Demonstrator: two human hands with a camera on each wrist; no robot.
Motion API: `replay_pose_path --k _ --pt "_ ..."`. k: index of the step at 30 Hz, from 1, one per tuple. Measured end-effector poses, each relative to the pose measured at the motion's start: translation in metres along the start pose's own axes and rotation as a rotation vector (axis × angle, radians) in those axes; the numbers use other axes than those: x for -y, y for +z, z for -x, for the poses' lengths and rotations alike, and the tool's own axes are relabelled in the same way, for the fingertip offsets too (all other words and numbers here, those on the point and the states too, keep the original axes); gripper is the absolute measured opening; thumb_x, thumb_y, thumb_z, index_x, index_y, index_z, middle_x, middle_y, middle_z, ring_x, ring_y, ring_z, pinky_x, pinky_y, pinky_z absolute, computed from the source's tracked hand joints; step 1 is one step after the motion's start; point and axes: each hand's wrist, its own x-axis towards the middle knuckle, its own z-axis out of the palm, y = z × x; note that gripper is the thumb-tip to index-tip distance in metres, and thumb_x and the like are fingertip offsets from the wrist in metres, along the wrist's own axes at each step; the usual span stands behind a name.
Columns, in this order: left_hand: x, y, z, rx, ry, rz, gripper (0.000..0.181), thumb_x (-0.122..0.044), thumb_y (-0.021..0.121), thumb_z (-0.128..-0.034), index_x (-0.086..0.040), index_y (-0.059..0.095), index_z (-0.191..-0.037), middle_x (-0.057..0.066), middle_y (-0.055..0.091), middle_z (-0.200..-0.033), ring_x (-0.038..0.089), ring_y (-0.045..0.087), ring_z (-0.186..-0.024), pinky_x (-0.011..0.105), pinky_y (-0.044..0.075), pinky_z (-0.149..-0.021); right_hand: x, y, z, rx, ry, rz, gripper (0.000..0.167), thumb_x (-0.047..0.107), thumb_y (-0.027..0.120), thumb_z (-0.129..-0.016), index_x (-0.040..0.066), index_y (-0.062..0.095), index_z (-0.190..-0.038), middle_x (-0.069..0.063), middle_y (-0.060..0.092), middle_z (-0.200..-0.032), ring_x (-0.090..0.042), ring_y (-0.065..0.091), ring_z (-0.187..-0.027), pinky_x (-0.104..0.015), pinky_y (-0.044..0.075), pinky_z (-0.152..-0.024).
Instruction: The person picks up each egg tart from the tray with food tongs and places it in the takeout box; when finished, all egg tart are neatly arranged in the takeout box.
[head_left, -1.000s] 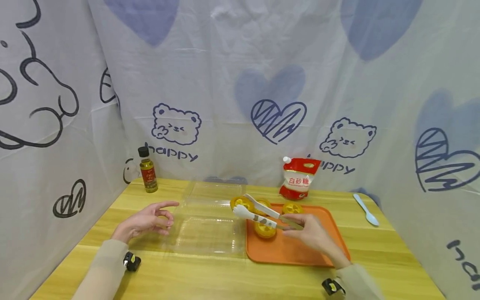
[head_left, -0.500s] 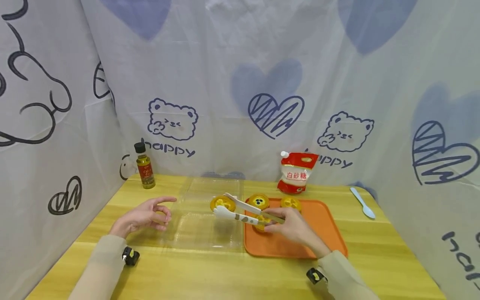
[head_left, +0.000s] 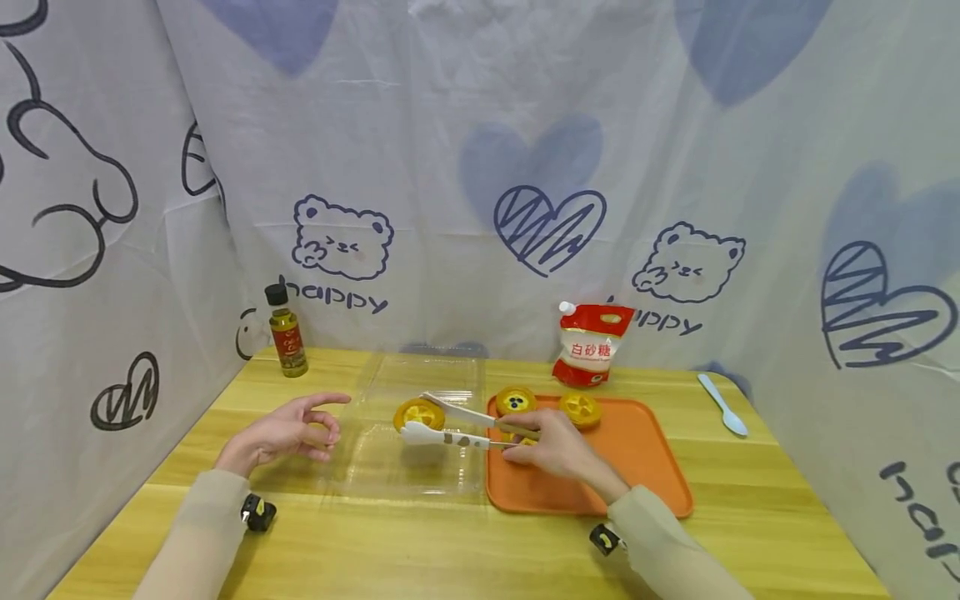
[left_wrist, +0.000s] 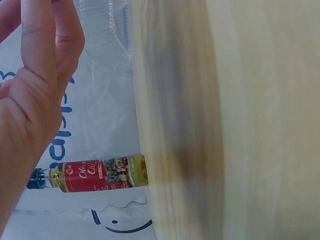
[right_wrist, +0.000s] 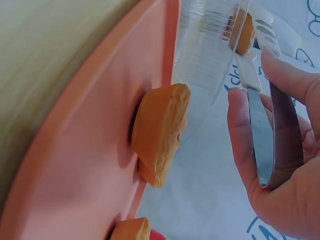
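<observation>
golden egg tart: i see it left of the right hand, which pinches the tongs gripping it, nearer the loose-fingered left hand holding nothing.

Covered and cropped
The right hand and tongs hide most of one tart; the left wrist view's top edge cuts off the left hand.

Table front passable; tongs cross container.

Soft even light, glints on clear box, blurry shadow across table
</observation>
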Motion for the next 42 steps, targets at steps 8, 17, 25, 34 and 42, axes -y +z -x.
replay_pose_path --k 8,17,25,34,42 --pt "-0.001 0.001 -0.002 -0.004 -0.001 -0.005 0.081 0.007 0.061 -0.0873 0.001 0.014 -0.153 0.006 0.058 -0.096 0.018 0.063 -0.080 0.040 0.061 -0.076 0.006 0.004 -0.008 0.015 -0.049 0.034 0.041 0.020 0.077 -0.084 0.015 0.069 -0.125 -0.003 0.070 -0.121 -0.020 0.068 -0.100 -0.040 0.056 -0.088" --pt "0.001 0.002 -0.001 0.014 0.004 -0.005 0.083 0.009 0.060 -0.0849 0.001 0.013 -0.153 0.006 0.059 -0.096 0.019 0.063 -0.082 0.039 0.061 -0.076 0.014 0.013 -0.018 0.027 -0.071 0.150 0.041 0.024 0.077 -0.084 0.018 0.069 -0.124 0.002 0.071 -0.117 -0.018 0.066 -0.098 -0.034 0.055 -0.083" --pt "0.000 -0.001 -0.001 0.013 0.010 -0.019 0.082 0.006 0.062 -0.0870 0.002 0.013 -0.153 0.007 0.058 -0.096 0.020 0.063 -0.082 0.039 0.062 -0.076 0.019 0.018 -0.031 0.040 -0.103 0.160 0.041 0.021 0.077 -0.084 0.015 0.069 -0.124 -0.003 0.071 -0.120 -0.023 0.063 -0.096 -0.031 0.050 -0.080" --pt "-0.002 0.000 0.000 0.016 0.001 -0.024 0.083 0.008 0.061 -0.0857 0.002 0.012 -0.153 0.008 0.057 -0.097 0.020 0.063 -0.083 0.040 0.061 -0.077 0.025 0.028 -0.041 0.058 -0.126 0.179 0.040 0.022 0.077 -0.085 0.013 0.069 -0.124 -0.002 0.071 -0.119 -0.017 0.066 -0.107 -0.035 0.055 -0.093" --pt "-0.002 0.000 0.000 0.021 0.001 -0.009 0.084 0.007 0.062 -0.0861 0.001 0.012 -0.153 0.007 0.058 -0.097 0.021 0.064 -0.084 0.040 0.061 -0.078 0.029 0.035 -0.051 0.071 -0.107 0.232 0.042 0.026 0.078 -0.084 0.017 0.070 -0.124 0.001 0.070 -0.121 -0.016 0.061 -0.085 -0.024 0.047 -0.076"
